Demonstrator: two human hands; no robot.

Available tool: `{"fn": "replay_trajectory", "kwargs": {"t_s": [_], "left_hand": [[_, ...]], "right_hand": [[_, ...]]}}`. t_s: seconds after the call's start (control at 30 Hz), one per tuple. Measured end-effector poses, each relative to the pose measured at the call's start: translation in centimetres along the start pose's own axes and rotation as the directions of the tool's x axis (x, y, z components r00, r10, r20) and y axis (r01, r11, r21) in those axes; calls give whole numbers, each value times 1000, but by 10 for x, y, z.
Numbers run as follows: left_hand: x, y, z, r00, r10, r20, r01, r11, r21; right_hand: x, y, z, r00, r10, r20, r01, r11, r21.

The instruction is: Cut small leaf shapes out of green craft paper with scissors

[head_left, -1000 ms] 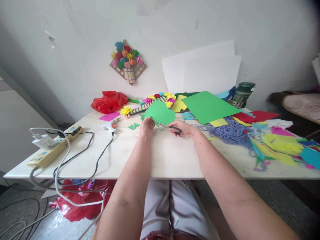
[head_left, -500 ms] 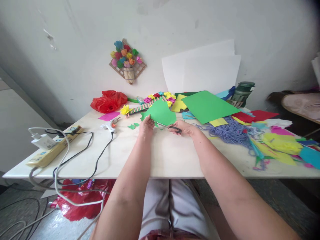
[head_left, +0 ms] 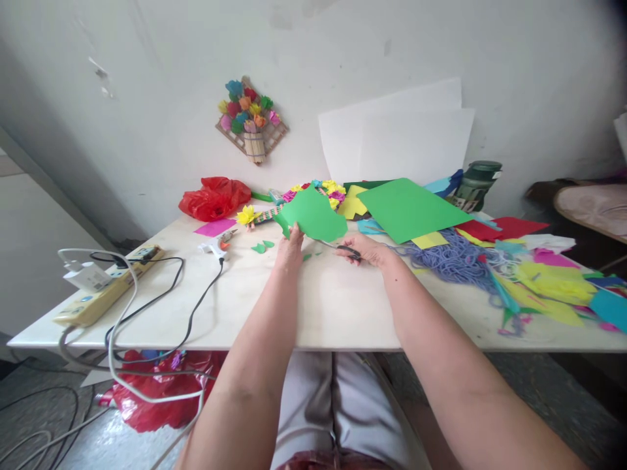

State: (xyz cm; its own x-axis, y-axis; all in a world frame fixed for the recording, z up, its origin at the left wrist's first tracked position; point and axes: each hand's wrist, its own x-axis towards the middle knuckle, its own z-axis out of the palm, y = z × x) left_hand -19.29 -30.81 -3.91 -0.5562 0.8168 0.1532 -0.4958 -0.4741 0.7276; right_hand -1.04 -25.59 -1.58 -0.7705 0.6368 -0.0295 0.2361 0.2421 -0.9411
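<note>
My left hand (head_left: 290, 249) pinches the lower edge of a green paper piece (head_left: 313, 215) and holds it up above the white table (head_left: 323, 307). My right hand (head_left: 368, 249) is closed on the dark handles of a pair of scissors (head_left: 343, 248), whose blades point left toward the green piece. Small green cut leaves (head_left: 262, 247) lie on the table just left of my left hand.
A glue gun (head_left: 215, 247), a power strip (head_left: 100, 290) with cables and a red plastic bag (head_left: 214, 198) lie on the left. A large green sheet (head_left: 409, 209), purple yarn (head_left: 453, 258) and coloured paper scraps (head_left: 553, 284) cover the right. Paper flowers (head_left: 321, 189) lie behind.
My left hand has lifted and turned the green piece slightly upward. The scissors in my right hand have shifted a little to the right.
</note>
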Motion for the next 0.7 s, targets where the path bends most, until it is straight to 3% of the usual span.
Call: {"fn": "replay_trajectory", "kwargs": {"t_s": [0.23, 0.37, 0.43, 0.5, 0.6, 0.7], "left_hand": [[2, 2, -3, 1000, 24, -7, -24, 999, -26], [2, 3, -4, 1000, 1, -7, -2, 999, -45], [2, 4, -4, 1000, -12, -10, 12, 999, -49], [3, 4, -5, 999, -23, -32, 22, 998, -52], [5, 5, -6, 996, -28, -87, 23, 998, -65], [7, 5, -7, 991, -32, -126, 20, 996, -90]], "right_hand": [[1, 0, -2, 966, 120, -231, -111, 993, 51], [4, 0, -1, 917, 173, -360, -153, 985, 85], [7, 2, -1, 883, 171, -437, -192, 981, -4], [10, 5, -3, 854, 121, -506, -255, 945, -205], [14, 9, -6, 821, 6, -570, -345, 802, -488], [17, 11, -9, 791, -41, -610, -380, 749, -543]]}}
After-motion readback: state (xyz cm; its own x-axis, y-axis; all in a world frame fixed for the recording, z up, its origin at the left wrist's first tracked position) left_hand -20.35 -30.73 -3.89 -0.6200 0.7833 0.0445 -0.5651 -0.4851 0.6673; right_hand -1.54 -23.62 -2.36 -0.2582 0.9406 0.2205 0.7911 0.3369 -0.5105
